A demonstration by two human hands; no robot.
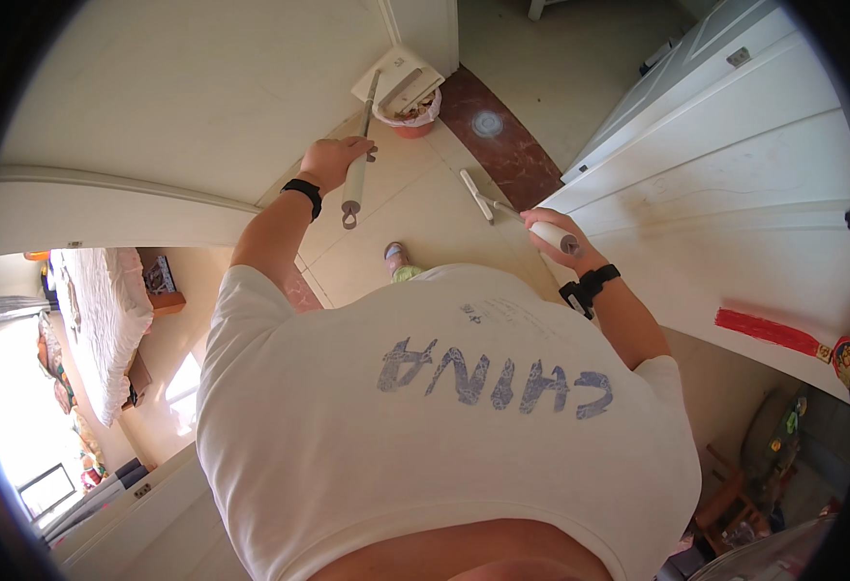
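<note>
My left hand (333,160) grips a long-handled white dustpan (398,79) by its pale handle, the pan resting on the floor beside a small red bin (412,121). In my right hand (551,228) is the white grip of a short broom or squeegee (476,197), whose white head touches the beige floor tiles. Both wrists wear black bands. My white T-shirt with blue lettering fills the lower middle of the view, and one foot in a slipper (396,257) shows below it.
A white door (735,165) stands at the right with a red tasselled ornament (783,334) hanging on it. A dark red threshold strip (502,140) crosses the floor ahead. White walls at left; a bedroom with a bed (106,320) shows through an opening.
</note>
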